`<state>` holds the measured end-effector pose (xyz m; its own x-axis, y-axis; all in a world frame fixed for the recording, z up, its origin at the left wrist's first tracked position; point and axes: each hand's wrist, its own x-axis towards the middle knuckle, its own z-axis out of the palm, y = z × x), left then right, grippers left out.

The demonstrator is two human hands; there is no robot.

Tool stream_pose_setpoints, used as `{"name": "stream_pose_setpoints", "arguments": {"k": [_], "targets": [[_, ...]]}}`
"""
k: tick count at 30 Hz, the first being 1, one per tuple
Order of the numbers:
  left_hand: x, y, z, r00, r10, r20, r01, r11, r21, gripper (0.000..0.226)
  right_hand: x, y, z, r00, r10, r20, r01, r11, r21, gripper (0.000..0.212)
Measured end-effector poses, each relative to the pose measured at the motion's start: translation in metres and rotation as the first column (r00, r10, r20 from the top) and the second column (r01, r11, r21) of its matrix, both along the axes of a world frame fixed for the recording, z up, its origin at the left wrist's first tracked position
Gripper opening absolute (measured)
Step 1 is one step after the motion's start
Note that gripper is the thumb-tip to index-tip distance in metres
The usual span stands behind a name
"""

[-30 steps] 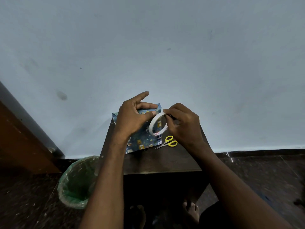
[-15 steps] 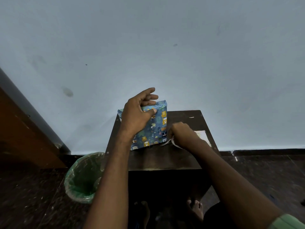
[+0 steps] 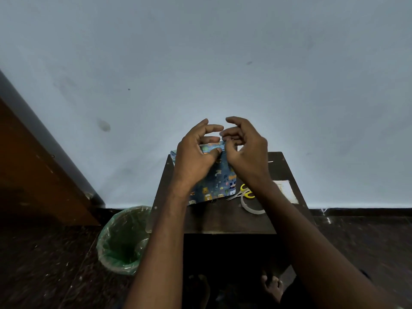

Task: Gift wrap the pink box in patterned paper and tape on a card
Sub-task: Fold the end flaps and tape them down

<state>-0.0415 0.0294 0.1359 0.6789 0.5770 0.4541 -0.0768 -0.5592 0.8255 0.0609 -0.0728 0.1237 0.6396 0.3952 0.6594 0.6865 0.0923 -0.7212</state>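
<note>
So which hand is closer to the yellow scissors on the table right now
Right. The right hand is raised over the wrapped box, its wrist just above the scissors; the left hand is across the box.

Both forearms reached forward, converging, hands raised side by side with fingertips nearly meeting. Left hand (image 3: 196, 152): fingers loosely curled, thumb extended toward the right. Right hand (image 3: 247, 150): fingers bent inward, thumb side facing left. Whether either grip pinched anything could not be determined.
</note>
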Motion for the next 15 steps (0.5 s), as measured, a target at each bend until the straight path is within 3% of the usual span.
{"name": "stream_pose_setpoints", "arguments": {"k": [4, 7, 10, 15], "targets": [[-0.008, 0.003, 0.000, 0.998, 0.032, 0.055, -0.033, 0.999, 0.012, 0.058, -0.001, 0.004, -0.009, 0.999, -0.008, 0.051, 0.013, 0.995, -0.102, 0.058], [-0.022, 0.020, -0.009, 0.980, 0.188, 0.067, -0.195, 0.972, 0.129, 0.060, -0.002, 0.008, -0.019, 0.954, 0.026, 0.299, 0.041, 0.975, -0.217, 0.055], [-0.039, 0.036, -0.022, 0.956, 0.283, 0.080, -0.289, 0.955, 0.071, 0.058, 0.001, 0.014, -0.033, 0.892, 0.041, 0.450, 0.111, 0.945, -0.306, 0.050], [-0.051, 0.037, -0.030, 0.962, 0.256, 0.098, -0.250, 0.966, -0.067, 0.063, -0.002, 0.024, -0.039, 0.842, -0.077, 0.534, 0.203, 0.962, -0.182, 0.042]]}}
